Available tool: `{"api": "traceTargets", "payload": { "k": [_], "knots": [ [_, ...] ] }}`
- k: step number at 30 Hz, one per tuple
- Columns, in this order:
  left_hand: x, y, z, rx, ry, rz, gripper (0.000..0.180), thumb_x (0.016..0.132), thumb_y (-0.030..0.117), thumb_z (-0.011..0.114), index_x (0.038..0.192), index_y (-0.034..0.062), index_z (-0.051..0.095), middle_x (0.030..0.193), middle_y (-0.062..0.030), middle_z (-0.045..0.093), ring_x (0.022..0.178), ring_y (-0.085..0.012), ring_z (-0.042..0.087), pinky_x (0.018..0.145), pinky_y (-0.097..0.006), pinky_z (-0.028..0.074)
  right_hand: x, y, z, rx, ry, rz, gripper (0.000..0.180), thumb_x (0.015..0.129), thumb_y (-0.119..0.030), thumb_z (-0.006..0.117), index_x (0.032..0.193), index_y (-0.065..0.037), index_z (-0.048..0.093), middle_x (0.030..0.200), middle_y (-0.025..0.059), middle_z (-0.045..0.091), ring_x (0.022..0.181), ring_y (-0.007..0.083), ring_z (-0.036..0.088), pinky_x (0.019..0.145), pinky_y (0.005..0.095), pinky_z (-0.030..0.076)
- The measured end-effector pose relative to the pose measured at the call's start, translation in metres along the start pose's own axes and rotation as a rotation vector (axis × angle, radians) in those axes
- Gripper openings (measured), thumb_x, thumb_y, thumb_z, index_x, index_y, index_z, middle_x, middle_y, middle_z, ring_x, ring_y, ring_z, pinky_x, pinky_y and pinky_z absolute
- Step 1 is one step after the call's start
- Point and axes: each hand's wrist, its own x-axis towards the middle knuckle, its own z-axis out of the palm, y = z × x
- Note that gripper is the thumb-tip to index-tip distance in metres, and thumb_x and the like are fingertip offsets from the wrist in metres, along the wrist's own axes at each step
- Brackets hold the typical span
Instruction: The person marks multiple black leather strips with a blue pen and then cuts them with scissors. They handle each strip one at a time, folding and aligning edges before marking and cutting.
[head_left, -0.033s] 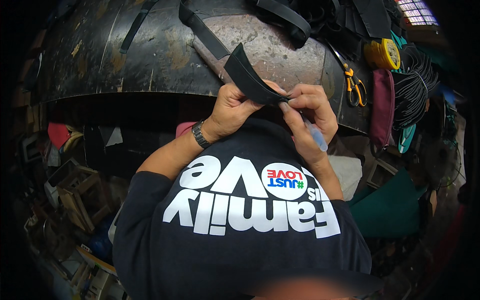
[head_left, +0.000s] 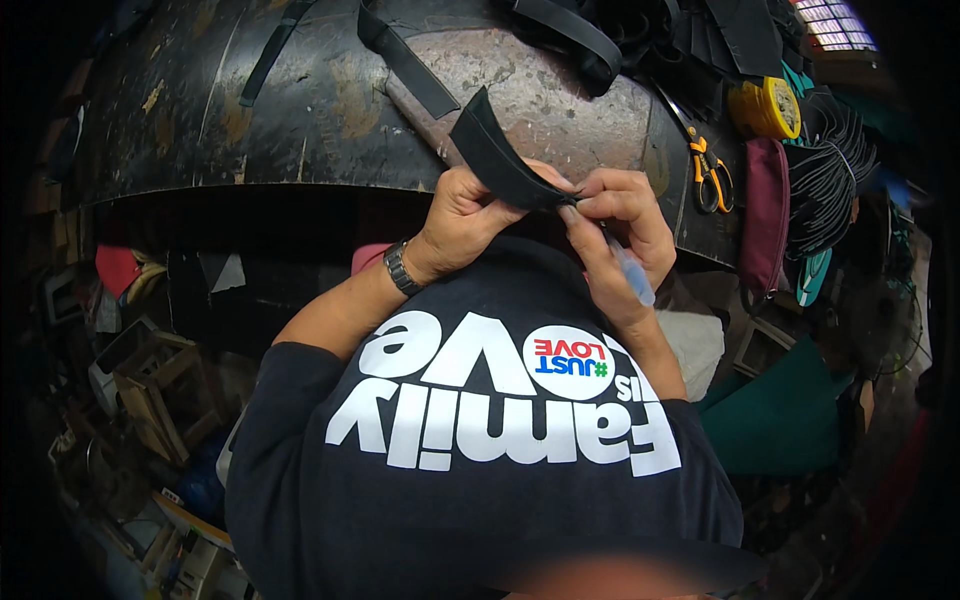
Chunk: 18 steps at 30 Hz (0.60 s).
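Observation:
A wide black strap [head_left: 502, 155], seemingly two layers lying together, rises from between my hands and curves up to a pointed free corner. My left hand [head_left: 468, 212] pinches it along its lower edge, fingers behind and thumb in front. At the strap's right end, my right hand [head_left: 622, 222] is closed, thumb and fingertips pressed together on the tip. A slim translucent bluish tool [head_left: 636, 278] sticks out below the right palm; its other end is hidden by the fingers. Both hands are just off the near edge of the dark worktable [head_left: 330, 165].
Black straps [head_left: 415, 75] lie on the table, with a dark heap at the back. On the right are orange-handled scissors [head_left: 711, 180], a yellow tub [head_left: 765, 108], a maroon pouch [head_left: 765, 215] and a bundle of black cords [head_left: 832, 165]. A wooden stool [head_left: 170, 395] stands at lower left.

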Motion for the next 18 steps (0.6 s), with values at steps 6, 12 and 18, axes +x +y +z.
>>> {"api": "traceTargets", "payload": {
  "k": [6,12,18],
  "knots": [
    [0.0018,0.0022,-0.0022,0.059,-0.09,0.092,0.027,0.081,-0.005,0.058,0.107,-0.0006,0.063,0.112,-0.0139,0.062,0.106,-0.0207,0.061,0.093,-0.032,0.049,-0.0003,0.0023,0.0012,-0.12,0.011,-0.218,0.025,0.068,0.009,0.074,0.086,-0.002,0.059,0.09,0.0113,0.061,0.071,0.0131,0.059,0.059,0.022,0.047],
    [0.0051,0.0003,-0.0025,0.011,-0.089,0.146,0.027,0.077,-0.003,0.068,0.103,0.0012,0.064,0.107,-0.0127,0.063,0.103,-0.0206,0.062,0.091,-0.032,0.051,0.0007,0.0022,0.0003,-0.135,-0.031,-0.267,0.029,0.066,0.009,0.075,0.087,-0.002,0.059,0.092,0.0134,0.062,0.075,0.0182,0.06,0.063,0.0246,0.049],
    [0.005,-0.0014,-0.0036,0.021,-0.08,0.164,0.027,0.076,-0.006,0.069,0.102,0.0011,0.065,0.106,-0.0127,0.063,0.103,-0.0216,0.062,0.09,-0.032,0.052,0.0011,0.0027,0.0017,-0.132,-0.037,-0.264,0.03,0.065,0.009,0.075,0.087,-0.003,0.059,0.093,0.0141,0.062,0.076,0.0186,0.061,0.064,0.0246,0.049]
  ]
}}
